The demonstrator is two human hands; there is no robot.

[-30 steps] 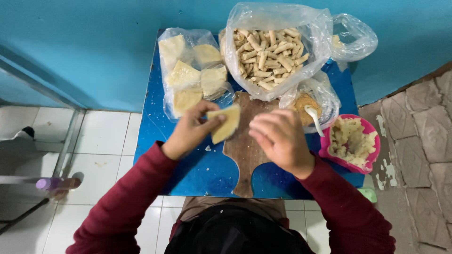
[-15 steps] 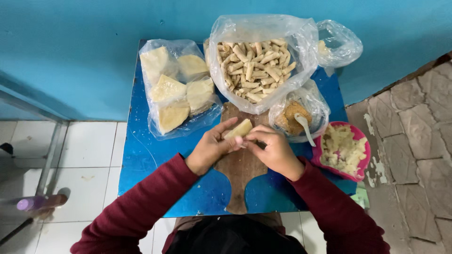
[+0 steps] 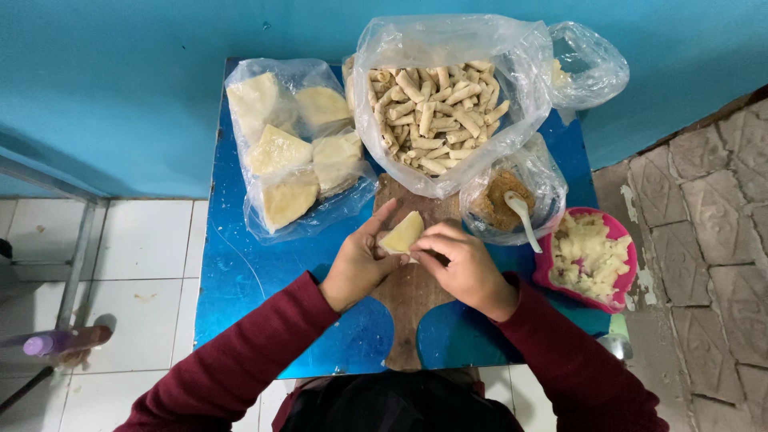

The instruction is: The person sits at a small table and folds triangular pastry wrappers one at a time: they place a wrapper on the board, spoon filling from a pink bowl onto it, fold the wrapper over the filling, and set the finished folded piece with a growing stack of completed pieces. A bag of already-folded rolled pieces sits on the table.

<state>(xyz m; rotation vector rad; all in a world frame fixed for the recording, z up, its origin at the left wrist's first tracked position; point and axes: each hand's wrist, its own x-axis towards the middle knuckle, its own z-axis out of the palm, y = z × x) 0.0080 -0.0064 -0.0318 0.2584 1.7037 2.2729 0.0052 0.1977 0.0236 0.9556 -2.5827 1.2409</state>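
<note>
Both hands hold one folded wrapper (image 3: 402,234) over the wooden board (image 3: 412,296) mid-desk. The left hand (image 3: 358,260) should steady it while the right hand (image 3: 464,268) tucks snugly, pinching gently.

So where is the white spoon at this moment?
In the head view the white spoon stands in the bag of brown filling, right of the wooden board and just left of the pink bowl.

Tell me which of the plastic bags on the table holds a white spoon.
The small bag of brown crumbs beside the pink bowl; the white spoon stands in it. The others hold wrappers or rolls.
</note>
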